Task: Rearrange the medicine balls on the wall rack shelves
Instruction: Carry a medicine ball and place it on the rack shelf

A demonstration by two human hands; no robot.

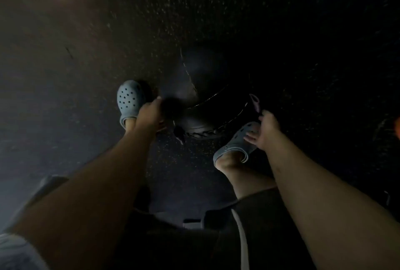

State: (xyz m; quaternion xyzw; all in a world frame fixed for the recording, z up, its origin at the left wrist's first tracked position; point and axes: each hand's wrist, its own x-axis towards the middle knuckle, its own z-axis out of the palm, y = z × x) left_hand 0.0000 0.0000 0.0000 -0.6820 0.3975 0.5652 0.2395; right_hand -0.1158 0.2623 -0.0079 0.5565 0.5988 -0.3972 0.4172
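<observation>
A black medicine ball point(201, 96) with pale stitched seams sits low over the dark speckled floor, between my two feet. It is blurred and dim. My left hand point(150, 114) is against the ball's left side, with its fingers lost in dark blur. My right hand point(263, 130) is at the ball's right edge, fingers spread and loose, with nothing in it. A small pink tag point(255, 102) sticks out by the ball just above that hand. The wall rack and its shelves are out of view.
My feet in grey-blue clogs stand on either side of the ball, the left clog point(129, 102) and the right clog point(237, 143). Black speckled rubber floor point(216, 10) fills the view. An orange shape point(397, 128) shows at the right edge.
</observation>
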